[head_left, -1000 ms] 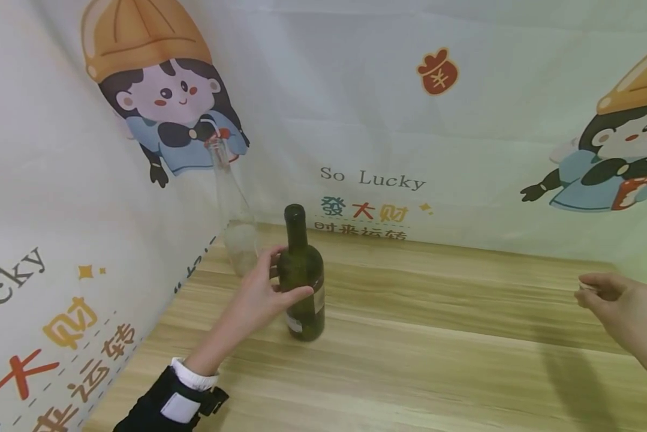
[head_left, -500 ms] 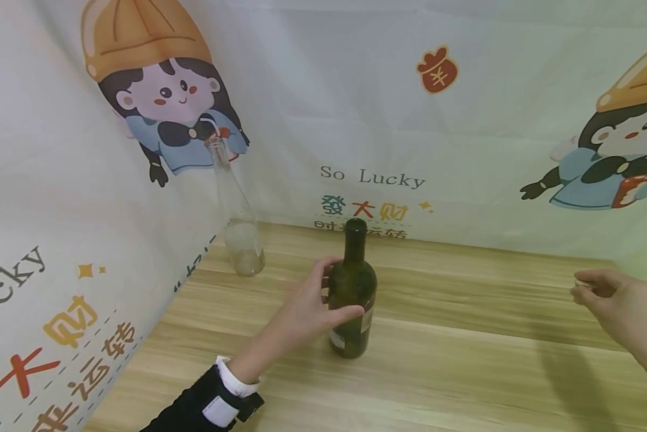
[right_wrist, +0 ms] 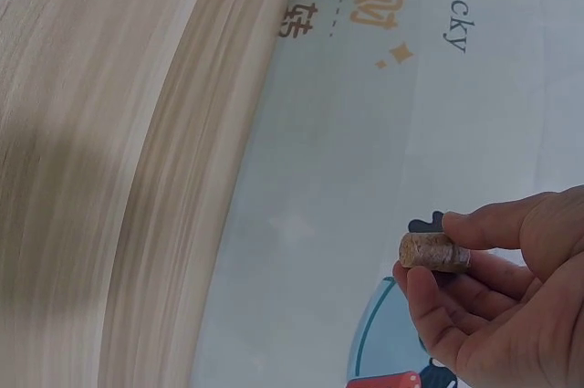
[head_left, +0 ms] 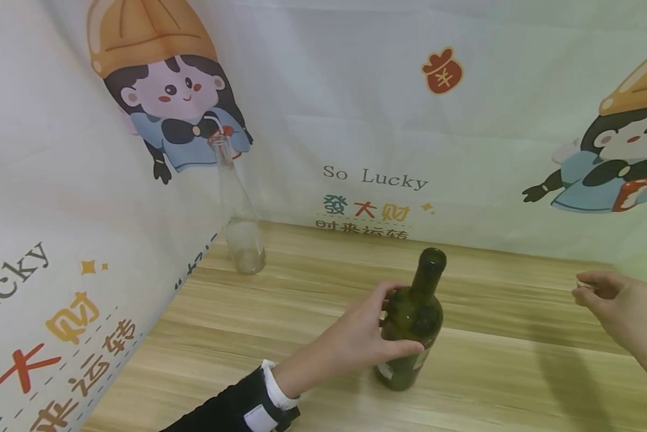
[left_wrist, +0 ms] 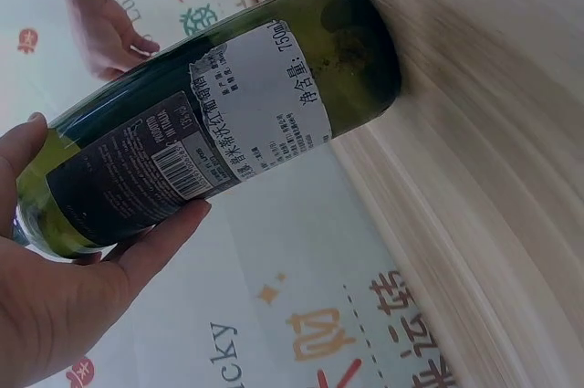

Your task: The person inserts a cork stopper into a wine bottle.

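My left hand (head_left: 363, 333) grips a dark green wine bottle (head_left: 417, 321) around its body, the neck leaning to the right in the head view. In the left wrist view the bottle (left_wrist: 351, 59) shows a white label and a dark barcode label, its base close to the wooden surface. Off to the right, my right hand (head_left: 625, 306) pinches a small cork. That cork (right_wrist: 433, 251) lies between thumb and fingers in the right wrist view; in the head view the fingers mostly cover it.
A clear glass bottle (head_left: 246, 246) stands at the back left corner of the wooden table (head_left: 490, 384). Behind and to the left hangs a white printed cloth (head_left: 301, 90) with cartoon figures and lettering, meeting the table's edge.
My left hand has carried the green bottle rightward and nearer to me, and the bottle now tilts. The clear bottle has come fully into sight. My right hand has hardly moved.
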### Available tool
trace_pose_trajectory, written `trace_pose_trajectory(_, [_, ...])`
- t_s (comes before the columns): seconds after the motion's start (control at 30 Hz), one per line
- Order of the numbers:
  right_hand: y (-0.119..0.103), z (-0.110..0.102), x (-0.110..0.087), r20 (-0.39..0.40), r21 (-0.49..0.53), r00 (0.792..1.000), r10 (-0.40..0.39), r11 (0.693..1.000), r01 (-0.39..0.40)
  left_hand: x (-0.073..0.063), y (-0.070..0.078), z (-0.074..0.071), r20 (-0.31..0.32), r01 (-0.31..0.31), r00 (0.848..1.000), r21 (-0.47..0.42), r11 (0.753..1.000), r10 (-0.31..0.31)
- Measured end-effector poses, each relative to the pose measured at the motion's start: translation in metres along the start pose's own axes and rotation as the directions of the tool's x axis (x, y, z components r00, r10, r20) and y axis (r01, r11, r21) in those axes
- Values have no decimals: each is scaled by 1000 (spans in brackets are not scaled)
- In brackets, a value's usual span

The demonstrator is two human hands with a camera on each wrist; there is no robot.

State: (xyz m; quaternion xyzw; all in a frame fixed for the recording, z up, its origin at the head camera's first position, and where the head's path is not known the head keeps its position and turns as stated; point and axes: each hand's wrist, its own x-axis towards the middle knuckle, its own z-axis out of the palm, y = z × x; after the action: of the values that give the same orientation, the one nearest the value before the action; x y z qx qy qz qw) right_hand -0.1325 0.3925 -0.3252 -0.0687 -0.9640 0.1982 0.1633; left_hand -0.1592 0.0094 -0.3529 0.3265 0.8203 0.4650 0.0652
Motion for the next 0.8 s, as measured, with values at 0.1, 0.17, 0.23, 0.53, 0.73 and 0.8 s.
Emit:
trace_pose_trajectory(0.1, [-3, 1, 1, -9, -6, 1000, 6, 1000, -6, 0, 3, 5, 19, -18, 1000, 22, 1000, 18])
trace_pose_trajectory(0.17, [-5, 2, 1, -14, 0, 1000, 6, 1000, -6, 0, 5, 7, 25, -27, 999, 51, 998, 25])
trace_pose_trajectory(0.23, [-7, 2, 1, -18, 18, 1000, -5, 1000, 5, 0, 6, 9, 28, -39, 999, 67, 997, 37])
trace_pose_trajectory(0.53, [-15, 2, 5, -46, 122, 997, -58, 991, 63, 0, 8, 14, 78, -120, 990, 68, 990, 115])
trace_pose_trajectory(0.73, [-30, -3, 10, -90, 159, 992, -92, 982, 106, -1, 9, 16, 104, -159, 983, 67, 985, 151])
trace_pose_trajectory(0.8, [-39, -5, 10, -111, 159, 987, -118, 978, 135, -1, 8, 15, 103, -160, 983, 72, 985, 152])
